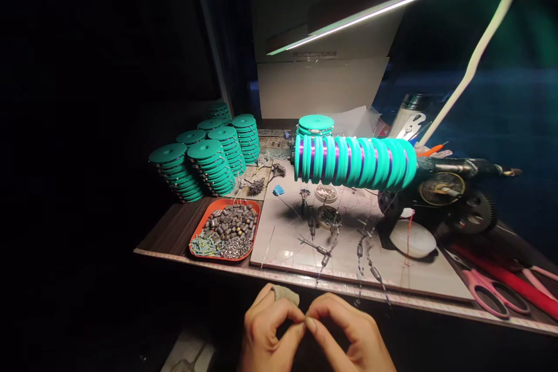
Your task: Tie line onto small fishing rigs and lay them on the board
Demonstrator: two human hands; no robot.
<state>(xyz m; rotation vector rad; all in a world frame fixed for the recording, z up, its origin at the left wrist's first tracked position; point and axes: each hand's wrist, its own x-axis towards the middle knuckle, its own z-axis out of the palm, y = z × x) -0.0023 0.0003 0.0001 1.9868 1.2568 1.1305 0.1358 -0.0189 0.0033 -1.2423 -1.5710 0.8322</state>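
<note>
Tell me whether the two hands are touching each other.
Touching. The head view shows the left hand and the right hand meeting at their pinched fingertips, with no gap visible between them.

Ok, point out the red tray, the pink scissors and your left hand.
red tray (200,224): head view, on its left rim.
pink scissors (482,285): head view, on the handle.
left hand (264,331): head view, middle of the hand.

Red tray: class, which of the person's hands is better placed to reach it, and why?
Probably left. The left hand lies nearest the red tray at the front left of the table; the right hand is farther right and would have to cross.
</note>
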